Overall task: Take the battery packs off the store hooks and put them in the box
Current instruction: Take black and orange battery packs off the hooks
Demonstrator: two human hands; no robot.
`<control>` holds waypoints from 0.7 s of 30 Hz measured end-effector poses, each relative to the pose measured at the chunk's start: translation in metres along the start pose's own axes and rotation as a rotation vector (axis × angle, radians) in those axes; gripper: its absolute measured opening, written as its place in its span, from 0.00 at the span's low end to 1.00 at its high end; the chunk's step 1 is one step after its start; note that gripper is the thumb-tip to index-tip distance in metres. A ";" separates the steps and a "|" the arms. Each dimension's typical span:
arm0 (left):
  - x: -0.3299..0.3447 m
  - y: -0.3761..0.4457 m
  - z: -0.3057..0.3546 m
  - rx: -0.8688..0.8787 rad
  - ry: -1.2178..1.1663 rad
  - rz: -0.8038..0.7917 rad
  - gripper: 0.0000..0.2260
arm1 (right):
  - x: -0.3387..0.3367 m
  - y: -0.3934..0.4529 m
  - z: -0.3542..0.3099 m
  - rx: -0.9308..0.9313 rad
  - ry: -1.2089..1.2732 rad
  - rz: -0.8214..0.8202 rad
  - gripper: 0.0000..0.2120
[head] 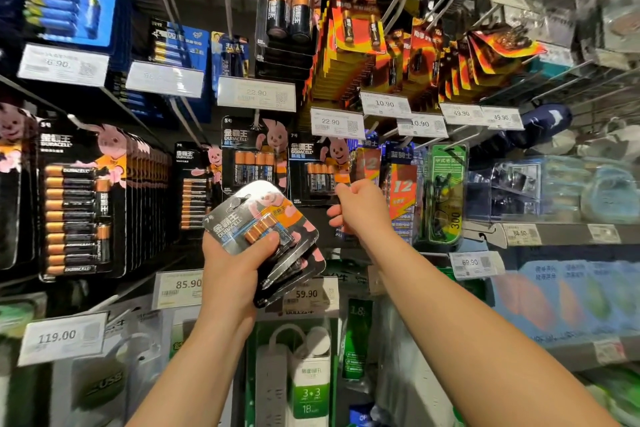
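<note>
Here the left hand (228,263) grips a fanned stack of battery packs (266,225), its fingers (268,240) and thumb curled round the lower edge, the top pack tilted with its orange-and-black cells facing up. The right hand (360,208) is raised just beside it, its fingers clenched on the lower right corner of a hanging battery pack (317,168) that is on its store hook (332,135) under the 22.90 price tag (336,123). More packs hang to the left: a four-cell pack (254,156), a slim tall pack (194,184) and a big multi-cell pack (81,204). Red and yellow packs (356,31) hang above. A white power strip (277,381) sits low between the forearms. The box does not show
</note>
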State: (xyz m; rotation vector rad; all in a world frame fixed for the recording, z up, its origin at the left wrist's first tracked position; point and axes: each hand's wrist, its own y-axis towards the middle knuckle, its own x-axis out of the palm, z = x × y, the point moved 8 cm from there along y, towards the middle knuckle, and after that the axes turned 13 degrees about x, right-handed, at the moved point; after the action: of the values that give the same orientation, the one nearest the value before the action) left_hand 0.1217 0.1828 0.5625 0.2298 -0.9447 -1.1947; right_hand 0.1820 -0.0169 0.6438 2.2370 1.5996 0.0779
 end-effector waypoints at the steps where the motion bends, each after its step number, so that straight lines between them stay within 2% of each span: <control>1: 0.001 0.000 0.001 0.007 0.006 -0.009 0.29 | -0.002 0.000 0.002 -0.004 -0.013 -0.001 0.08; 8: 0.006 0.000 0.000 0.029 0.017 -0.034 0.29 | -0.029 -0.032 0.005 -0.136 -0.057 0.119 0.15; 12: 0.013 -0.004 -0.003 0.026 0.017 -0.040 0.29 | -0.003 -0.059 -0.009 -0.206 -0.167 -0.119 0.24; 13: 0.014 -0.005 -0.005 0.024 0.017 -0.043 0.29 | 0.004 -0.064 -0.011 -0.211 -0.214 -0.174 0.24; 16: 0.016 -0.005 -0.006 0.028 0.020 -0.039 0.29 | 0.011 -0.067 -0.016 -0.224 -0.247 -0.224 0.13; 21: 0.020 -0.008 0.005 0.097 0.065 -0.087 0.29 | 0.010 -0.064 -0.013 -0.233 -0.230 -0.194 0.11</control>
State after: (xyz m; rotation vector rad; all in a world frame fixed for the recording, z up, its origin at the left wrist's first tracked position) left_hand 0.1131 0.1639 0.5709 0.3882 -0.9444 -1.2150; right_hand 0.1244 0.0132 0.6319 1.8355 1.5840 -0.0430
